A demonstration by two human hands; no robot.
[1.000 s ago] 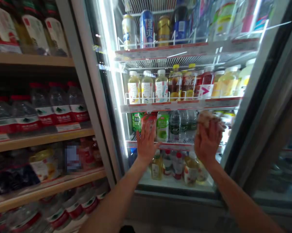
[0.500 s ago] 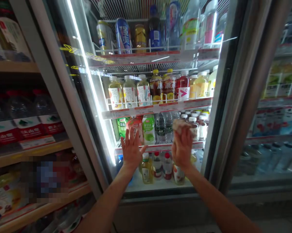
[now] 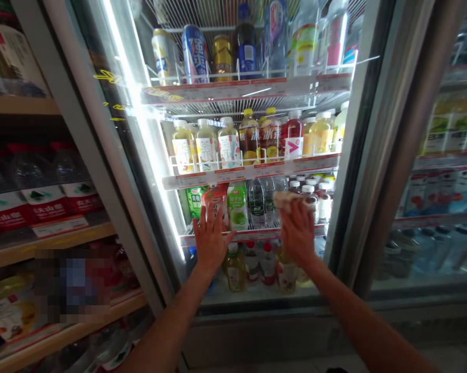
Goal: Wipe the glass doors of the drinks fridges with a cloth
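Observation:
The glass door (image 3: 257, 305) of a lit drinks fridge stands in front of me. My left hand (image 3: 210, 243) is spread, palm forward, and seems to lie flat against the glass. Behind it are a red bottle (image 3: 215, 199) and a green bottle (image 3: 237, 207) on a shelf. My right hand (image 3: 298, 233) presses a pale, folded cloth (image 3: 282, 198) to the glass, its fingers over it. Part of the cloth is hidden under the hand, and some bottles behind are covered too.
Open wooden shelves (image 3: 47, 238) with red-labelled bottles (image 3: 45, 202) run along the left. A thick metal door frame (image 3: 392, 134) stands at the right, with another drinks fridge (image 3: 447, 207) beyond it. Cans and bottles fill several shelves behind the glass.
My right hand and the cloth have shifted, with the wrist further right and the hand tilted more to the left. My left hand stays almost in place.

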